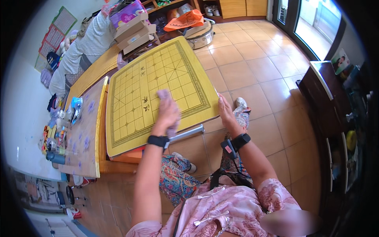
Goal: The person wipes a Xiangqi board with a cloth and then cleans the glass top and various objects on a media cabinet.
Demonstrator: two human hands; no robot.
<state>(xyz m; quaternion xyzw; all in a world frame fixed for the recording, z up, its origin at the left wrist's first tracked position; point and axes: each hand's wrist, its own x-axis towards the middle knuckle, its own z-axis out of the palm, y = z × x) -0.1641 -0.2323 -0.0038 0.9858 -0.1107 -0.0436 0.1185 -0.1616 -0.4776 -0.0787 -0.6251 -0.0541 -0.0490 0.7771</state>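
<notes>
A large yellow xiangqi board (165,69), printed with a grid and a patterned border, lies before me. My left hand (169,114), slightly blurred, presses a mauve cloth (163,94) onto its near half. Part of the cloth hangs out below the palm. At the board's near right corner, my right hand (226,112) lies against the edge with its fingers pointing away from me. Whether any fingers curl beneath the board is hidden. A dark band sits on each wrist, and the right one carries a small cabled device (228,149).
Left of the board, a table with a flowered cover (84,136) bears bottles and cups. Cardboard boxes (133,32) stand beyond the far left corner. A metal bar (189,132) juts out under the near edge. Dark cabinets (322,112) line the right, over a tiled floor (251,77).
</notes>
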